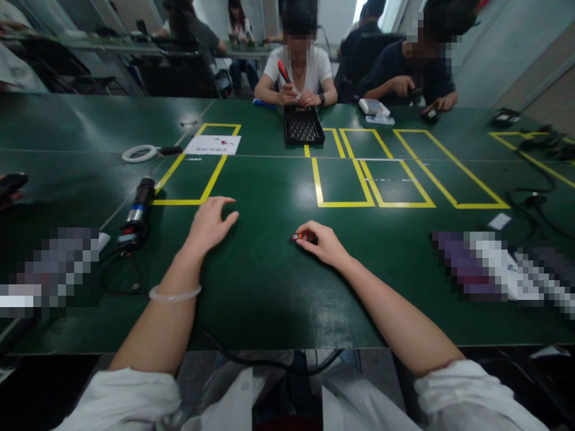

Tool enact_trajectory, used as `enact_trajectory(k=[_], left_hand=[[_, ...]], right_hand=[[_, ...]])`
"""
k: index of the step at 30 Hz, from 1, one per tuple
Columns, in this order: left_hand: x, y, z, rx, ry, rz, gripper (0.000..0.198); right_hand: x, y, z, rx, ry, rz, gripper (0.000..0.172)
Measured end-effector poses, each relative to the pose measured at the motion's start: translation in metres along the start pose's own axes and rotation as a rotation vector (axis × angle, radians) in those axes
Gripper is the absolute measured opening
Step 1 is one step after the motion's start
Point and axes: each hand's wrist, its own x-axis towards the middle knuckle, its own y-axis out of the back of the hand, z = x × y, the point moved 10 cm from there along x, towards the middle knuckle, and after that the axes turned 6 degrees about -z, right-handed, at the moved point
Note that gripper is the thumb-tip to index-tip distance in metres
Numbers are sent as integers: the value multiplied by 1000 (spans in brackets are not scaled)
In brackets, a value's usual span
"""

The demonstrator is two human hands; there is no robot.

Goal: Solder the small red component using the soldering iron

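My left hand hovers over or rests on the green table; which of the two, I cannot tell. Its thumb and fingers are apart with nothing between them, close to a yellow tape outline. Right of the middle, my right hand pinches a small red and black object between thumb and fingers. Most of that object is hidden by the fingers, and its kind cannot be made out.
A black cylindrical device with a cable lies left of my left hand. Farther off are a printed white sheet, a white cable coil and a black tray. Two people work across the table. Blurred items lie at right.
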Motion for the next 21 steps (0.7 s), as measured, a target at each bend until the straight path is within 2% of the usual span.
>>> enact_trajectory(k=[4,6,8,12,14,17,21], left_hand=[[-17,48,-95,193,403,197,59],[-35,63,-129,219,583,259,65],[-48,67,-152,219,711,246,70],[-57,56,-176,196,857,76,81],[-58,55,-181,203,888,44,81],[-57,57,-184,243,896,15,78],[-53,54,-177,294,828,-22,75]], right_hand=[[0,-1,1,10,-12,-3,13],[0,-1,2,12,-17,-7,14],[0,-2,3,14,-22,-11,14],[-1,-1,3,19,-28,-11,15],[-1,0,3,21,-30,-8,15],[0,0,3,22,-32,-8,14],[0,-4,6,42,-39,-20,15]])
